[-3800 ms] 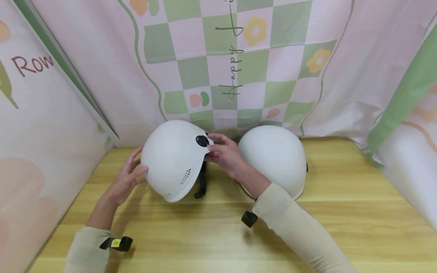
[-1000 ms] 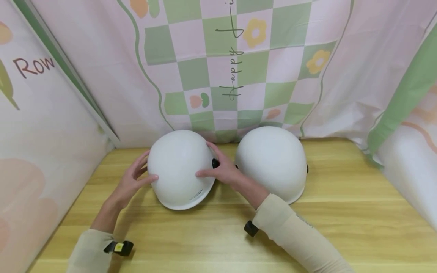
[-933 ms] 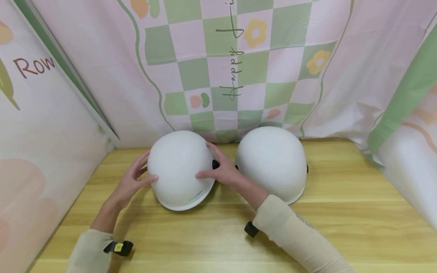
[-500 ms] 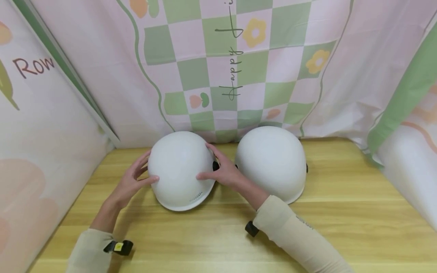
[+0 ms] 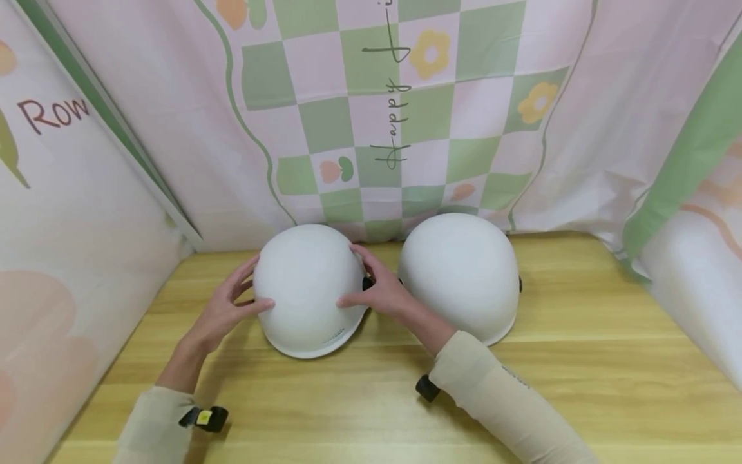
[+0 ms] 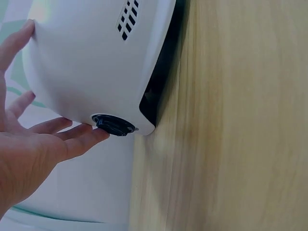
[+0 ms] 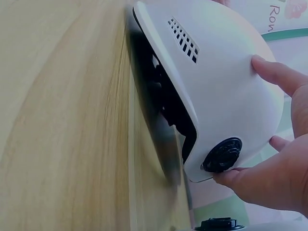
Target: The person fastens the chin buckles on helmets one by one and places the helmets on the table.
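Note:
A white helmet (image 5: 307,290) sits dome up, left of centre on the table in the head view. My left hand (image 5: 227,305) holds its left side, thumb on the shell; in the left wrist view the fingers (image 6: 79,139) reach a black round knob (image 6: 113,125). My right hand (image 5: 382,283) grips the other side, thumb on the dome and fingers around a matching knob (image 7: 223,155). Dark space shows under the rim in the right wrist view; whether all the rim touches the wood is unclear. The helmet's inside is mostly hidden.
A second white helmet (image 5: 460,277) stands dome up just right of the held one, behind my right forearm. The wooden table (image 5: 324,412) runs up to a printed curtain (image 5: 324,122) at the back. More fabric (image 5: 75,212) hangs at the left.
Earlier the left helmet was tilted, its strap dangling and my right hand at its rim edge. It has been turned and lowered, dome up. Over the last second it barely shifts.

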{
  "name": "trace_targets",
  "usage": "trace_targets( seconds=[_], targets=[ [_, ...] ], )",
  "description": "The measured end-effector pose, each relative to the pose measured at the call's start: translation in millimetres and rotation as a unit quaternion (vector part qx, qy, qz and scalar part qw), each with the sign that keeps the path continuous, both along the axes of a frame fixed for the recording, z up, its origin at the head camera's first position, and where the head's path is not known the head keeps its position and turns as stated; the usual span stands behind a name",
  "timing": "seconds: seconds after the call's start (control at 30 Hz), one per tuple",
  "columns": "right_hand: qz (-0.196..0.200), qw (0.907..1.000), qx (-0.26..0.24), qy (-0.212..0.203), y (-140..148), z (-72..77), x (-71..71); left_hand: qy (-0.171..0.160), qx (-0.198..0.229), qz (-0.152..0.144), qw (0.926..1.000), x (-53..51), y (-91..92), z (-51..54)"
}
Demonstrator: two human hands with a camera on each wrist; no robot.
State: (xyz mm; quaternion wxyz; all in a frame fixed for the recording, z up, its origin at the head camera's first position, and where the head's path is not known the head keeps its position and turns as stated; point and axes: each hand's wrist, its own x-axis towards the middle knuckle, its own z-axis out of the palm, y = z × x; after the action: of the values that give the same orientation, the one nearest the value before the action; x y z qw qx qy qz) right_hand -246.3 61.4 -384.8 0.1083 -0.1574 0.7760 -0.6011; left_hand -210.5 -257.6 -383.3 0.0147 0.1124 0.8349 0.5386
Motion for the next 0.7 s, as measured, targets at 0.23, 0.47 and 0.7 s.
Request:
trace_targets(
  seconds=[0.23, 0.47, 0.7],
  targets=[
    [0.006, 0.9999, -0.009, -0.007, 1.8, -2.1, -2.8, 0.007, -0.009, 0.005, 0.9999, -1.1, 3.0, -1.0],
    [0.005, 1.0, -0.004, -0.007, 1.7, -4.9, -5.3, 0.008, -0.011, 0.006, 0.9999, -5.2, 4.9, -2.7],
    [0.002, 1.0, -0.004, -0.006, 2.5, -8.2, -7.0, 0.003, -0.017, 0.011, 0.9998, -6.0, 7.4, -0.6]
  ],
)
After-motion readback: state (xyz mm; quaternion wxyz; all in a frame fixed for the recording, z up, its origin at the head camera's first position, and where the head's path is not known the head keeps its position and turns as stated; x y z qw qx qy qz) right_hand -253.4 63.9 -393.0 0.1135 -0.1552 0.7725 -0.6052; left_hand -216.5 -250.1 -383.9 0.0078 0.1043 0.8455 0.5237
